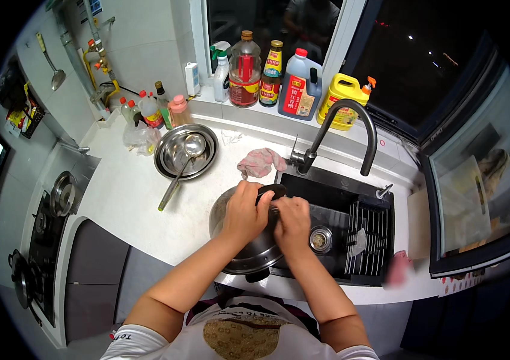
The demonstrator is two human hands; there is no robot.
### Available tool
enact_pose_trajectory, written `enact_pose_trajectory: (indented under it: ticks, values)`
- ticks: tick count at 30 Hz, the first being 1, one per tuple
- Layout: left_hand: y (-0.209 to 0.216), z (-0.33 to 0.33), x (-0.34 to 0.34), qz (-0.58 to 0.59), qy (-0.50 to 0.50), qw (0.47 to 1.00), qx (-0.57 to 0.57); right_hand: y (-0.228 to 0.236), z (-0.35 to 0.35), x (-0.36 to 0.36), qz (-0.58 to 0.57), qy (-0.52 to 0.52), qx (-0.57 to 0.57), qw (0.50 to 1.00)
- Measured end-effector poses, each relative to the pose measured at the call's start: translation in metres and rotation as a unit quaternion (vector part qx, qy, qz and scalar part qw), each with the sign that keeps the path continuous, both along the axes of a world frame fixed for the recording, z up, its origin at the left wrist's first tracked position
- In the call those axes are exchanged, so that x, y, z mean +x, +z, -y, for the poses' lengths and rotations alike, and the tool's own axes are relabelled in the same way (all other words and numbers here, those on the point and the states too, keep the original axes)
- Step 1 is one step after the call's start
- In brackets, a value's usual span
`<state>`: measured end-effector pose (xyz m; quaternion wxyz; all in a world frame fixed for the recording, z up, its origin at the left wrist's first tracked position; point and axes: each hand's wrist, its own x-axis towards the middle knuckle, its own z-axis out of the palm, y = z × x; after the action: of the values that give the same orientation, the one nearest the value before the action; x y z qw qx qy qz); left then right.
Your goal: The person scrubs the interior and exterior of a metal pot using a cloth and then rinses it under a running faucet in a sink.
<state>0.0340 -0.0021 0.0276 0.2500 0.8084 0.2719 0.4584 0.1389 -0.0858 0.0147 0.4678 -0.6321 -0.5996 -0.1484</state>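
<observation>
A wide steel pot (249,262) with black handles sits partly on the counter and partly over the left edge of the sink, below my forearms. My left hand (245,211) is closed at its far rim, by the black handle (272,191), thumb toward me. Close beside it, my right hand (292,224) has its fingers curled tight over the pot's right side; whatever they hold is hidden. Much of the pot's inside is covered by my hands and arms. Just beyond lies a crumpled pink-and-white cloth (261,162).
To the left, nested steel bowls (186,171) hold a ladle (192,147). The black sink (333,210) has a curved faucet (351,111), a drain and a wire rack (370,237). Bottles and a yellow jug (342,99) line the sill. An open window pane (477,186) juts in at right.
</observation>
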Motion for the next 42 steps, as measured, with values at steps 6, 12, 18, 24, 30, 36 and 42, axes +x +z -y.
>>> enact_pose_trajectory:
  ticks: [6,12,18,24,30,36,42]
  values:
    - [0.0,-0.001,-0.004,0.014,0.011,1.0,-0.005,-0.001,0.003,0.0,0.001,-0.017,-0.018,1.0]
    - [0.001,-0.001,0.0,0.022,0.016,0.999,-0.043,0.0,-0.003,-0.025,0.035,-0.016,0.004,0.999]
    - [0.006,-0.002,-0.008,0.037,-0.007,0.995,-0.096,0.001,0.004,-0.005,0.048,-0.039,-0.025,0.998]
    - [0.0,-0.006,-0.013,0.041,-0.028,0.986,-0.158,0.0,-0.001,-0.034,0.076,-0.002,-0.034,0.996]
    - [-0.002,-0.005,-0.015,0.032,0.0,0.995,-0.099,0.0,0.002,-0.026,0.086,-0.031,-0.09,0.992]
    - [0.002,-0.004,-0.017,0.017,0.005,0.997,-0.071,-0.004,0.005,-0.012,0.075,-0.037,-0.064,0.994]
    - [0.009,-0.043,-0.026,-0.034,-0.09,0.995,-0.039,-0.012,0.018,0.017,-0.1,-0.03,-0.025,0.994]
